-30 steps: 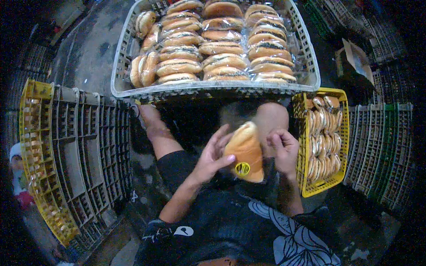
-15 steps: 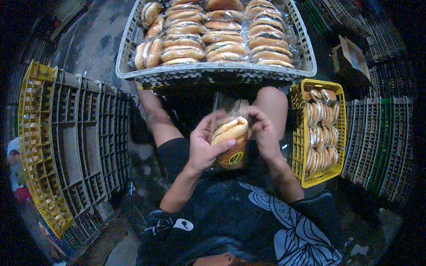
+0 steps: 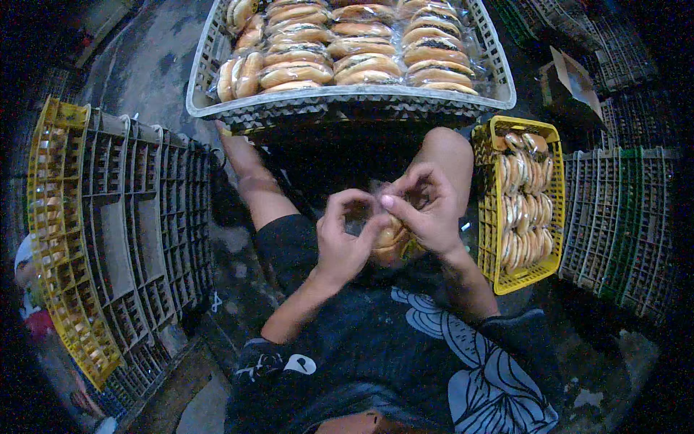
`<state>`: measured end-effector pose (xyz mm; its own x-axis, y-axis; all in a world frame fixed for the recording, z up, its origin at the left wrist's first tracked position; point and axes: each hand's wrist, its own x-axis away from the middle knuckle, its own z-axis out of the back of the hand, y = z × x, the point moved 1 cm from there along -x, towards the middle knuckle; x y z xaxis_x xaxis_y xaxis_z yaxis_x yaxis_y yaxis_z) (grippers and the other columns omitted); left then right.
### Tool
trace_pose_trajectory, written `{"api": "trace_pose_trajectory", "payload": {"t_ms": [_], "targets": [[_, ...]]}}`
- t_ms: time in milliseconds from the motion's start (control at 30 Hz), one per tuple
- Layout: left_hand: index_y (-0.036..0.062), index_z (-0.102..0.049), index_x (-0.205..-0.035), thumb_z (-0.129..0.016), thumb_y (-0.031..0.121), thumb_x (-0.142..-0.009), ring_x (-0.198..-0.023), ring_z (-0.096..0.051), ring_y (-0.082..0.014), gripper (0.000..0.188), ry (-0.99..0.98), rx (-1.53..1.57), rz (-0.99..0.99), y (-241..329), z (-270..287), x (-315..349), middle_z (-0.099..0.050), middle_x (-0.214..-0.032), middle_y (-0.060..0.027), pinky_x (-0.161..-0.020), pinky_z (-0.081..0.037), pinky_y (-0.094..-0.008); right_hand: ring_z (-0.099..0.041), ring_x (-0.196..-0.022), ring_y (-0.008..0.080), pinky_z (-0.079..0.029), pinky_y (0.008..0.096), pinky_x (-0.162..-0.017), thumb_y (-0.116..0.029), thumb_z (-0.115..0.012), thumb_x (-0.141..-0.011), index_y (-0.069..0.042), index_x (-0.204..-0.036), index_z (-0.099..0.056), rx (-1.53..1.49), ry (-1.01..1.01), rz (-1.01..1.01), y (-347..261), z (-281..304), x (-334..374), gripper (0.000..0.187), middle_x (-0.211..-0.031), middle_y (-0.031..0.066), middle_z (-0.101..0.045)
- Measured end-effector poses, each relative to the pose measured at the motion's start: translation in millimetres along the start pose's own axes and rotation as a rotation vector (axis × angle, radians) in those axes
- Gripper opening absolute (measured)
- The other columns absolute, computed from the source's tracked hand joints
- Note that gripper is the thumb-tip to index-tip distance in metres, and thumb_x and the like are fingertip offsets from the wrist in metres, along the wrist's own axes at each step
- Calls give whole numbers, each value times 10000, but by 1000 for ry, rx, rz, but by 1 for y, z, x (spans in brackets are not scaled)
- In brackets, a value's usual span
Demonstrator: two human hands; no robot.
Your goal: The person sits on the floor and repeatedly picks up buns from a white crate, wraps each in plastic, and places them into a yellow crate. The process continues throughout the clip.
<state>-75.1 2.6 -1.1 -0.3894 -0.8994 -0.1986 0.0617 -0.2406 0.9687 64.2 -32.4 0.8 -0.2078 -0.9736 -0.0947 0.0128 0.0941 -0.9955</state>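
Observation:
Between my hands, above my lap, is a bread bun point(image 3: 389, 244) in a clear plastic bag, partly covered by my fingers. My left hand point(image 3: 345, 235) is closed in a pinch at the bag's gathered top point(image 3: 379, 191). Opposite it, my right hand point(image 3: 428, 208) pinches the same gathered plastic, its thumb meeting the left fingertips. The bun hangs below the pinched end. Beyond my knees stands a grey crate point(image 3: 347, 95) with rows of filled buns point(image 3: 365, 66) in clear bags.
At my right sits a yellow crate point(image 3: 494, 278) with rows of buns point(image 3: 528, 210). Grey crates point(image 3: 116, 239) with a yellow one point(image 3: 65, 289) stand at my left. More stacked crates point(image 3: 614, 224) line the right side, near an open cardboard box point(image 3: 571, 90).
My hands have come together at the bag's top, both now pinching it. The bun has dropped lower and is more hidden behind my fingers.

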Motion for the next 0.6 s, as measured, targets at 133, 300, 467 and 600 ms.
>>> {"api": "trace_pose_trajectory", "payload": {"t_ms": [133,300,467,600], "targets": [[4,-469,-974,-558,44,-784,-675,-589,-203,214,-46,-48,37,-9,9,-3,-577,-745,-125,-609,-465,-305,-571,-697,210,-456,305,-633,-49,-592,-737,-13,-812,-590,321,-111,21,-14,-7,-14,83,-763,94,-588],[-21,-529,-842,-537,115,-782,-730,-545,-303,149,-231,-448,58,0,28,-16,-557,-793,-148,-686,-431,-354,-547,-752,283,-441,363,-673,-112,-565,-746,-39,-803,-607,682,-227,63,-13,-12,-13,102,-791,115,-577],[-41,-530,-782,-485,188,-822,-728,-513,-221,237,-456,-128,390,-65,26,-19,-539,-799,-114,-702,-398,-335,-516,-804,309,-437,389,-679,-65,-519,-709,-22,-1012,-513,914,-230,60,0,-26,9,306,-830,139,-535],[-29,-534,-859,-451,214,-856,-812,-513,-157,257,-532,45,562,-65,14,-15,-552,-861,-86,-736,-406,-283,-537,-802,346,-434,435,-690,-91,-542,-728,-18,-997,-505,902,-265,-233,19,-20,27,282,-883,161,-537]]}}
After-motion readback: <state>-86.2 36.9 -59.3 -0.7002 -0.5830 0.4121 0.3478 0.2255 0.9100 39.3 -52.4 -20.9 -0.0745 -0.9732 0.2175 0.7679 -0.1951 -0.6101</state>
